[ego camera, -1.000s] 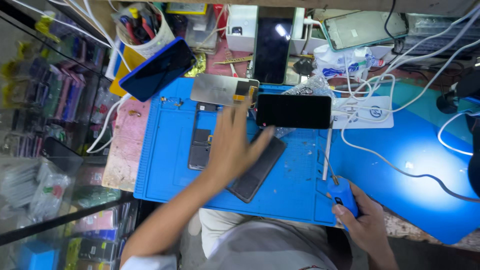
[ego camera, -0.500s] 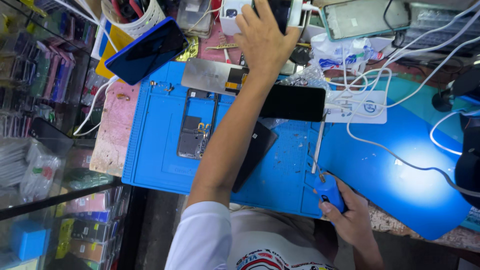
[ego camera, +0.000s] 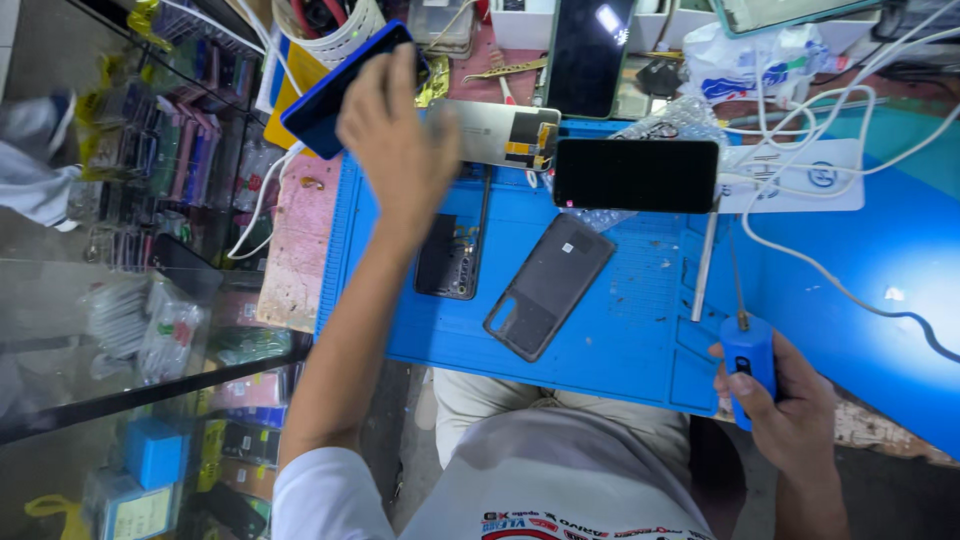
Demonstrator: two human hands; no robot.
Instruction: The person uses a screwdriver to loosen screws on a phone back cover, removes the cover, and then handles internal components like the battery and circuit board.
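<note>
My left hand (ego camera: 395, 135) hovers blurred over the far left of the blue work mat (ego camera: 620, 310), close to a dark blue phone (ego camera: 335, 95) leaning there; whether it holds anything I cannot tell. My right hand (ego camera: 790, 410) grips a small blue tool (ego camera: 748, 365) at the mat's near right corner. On the mat lie an opened phone body (ego camera: 455, 255), a dark grey back cover (ego camera: 550, 285), a black phone screen (ego camera: 635, 173) and a silver display panel (ego camera: 500, 133).
White cables (ego camera: 800, 130) trail across the right of the bench. A metal rod (ego camera: 705, 265) lies on the mat. A cup of tools (ego camera: 325, 25), tweezers (ego camera: 510, 68) and an upright phone (ego camera: 590, 50) stand at the back. A glass display case (ego camera: 120, 300) is at left.
My left arm swung from the upright phone at the back to the far left, over the dark blue phone. My right hand stayed on the blue tool.
</note>
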